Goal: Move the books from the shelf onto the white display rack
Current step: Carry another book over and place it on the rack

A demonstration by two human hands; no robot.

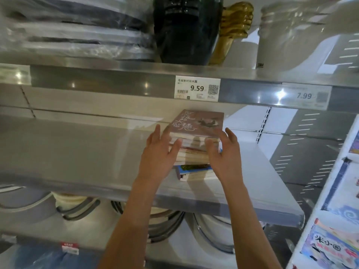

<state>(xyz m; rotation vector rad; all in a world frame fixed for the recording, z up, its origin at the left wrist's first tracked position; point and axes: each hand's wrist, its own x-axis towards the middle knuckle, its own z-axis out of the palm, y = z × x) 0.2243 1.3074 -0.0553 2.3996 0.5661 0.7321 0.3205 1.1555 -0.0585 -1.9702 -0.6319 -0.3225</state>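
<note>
We are reaching both hands toward a stack of paperback books sitting on the grey metal shelf, a little past the centre of the head view, toward one o'clock. The top book with the mauve cover and white calligraphy is lying flat, and a blue-edged book at the bottom is sticking out toward us.

Our left hand is coming in at the stack's nine o'clock side, fingers straight and spread, thumb close against the page edges. Our right hand is flanking the three o'clock side, fingers loosely arched, thumb near the front edges. Both hands are released and gripping nothing; whether the fingertips are already touching the stack we cannot tell, as the picture is blurred there.

We are judging this to be the pick-up step: bracketing the pile before lifting. The white display rack, holding colourful children's books, is standing at our three to four o'clock, at the frame's right edge. The next move is calling for both hands to be closing on the pile's sides, probably squeezing evenly, since the skewed lower books could be slipping out, then carrying rightward, clear of the shelf edge with the white price label reading 9.59 at twelve o'clock.
</note>
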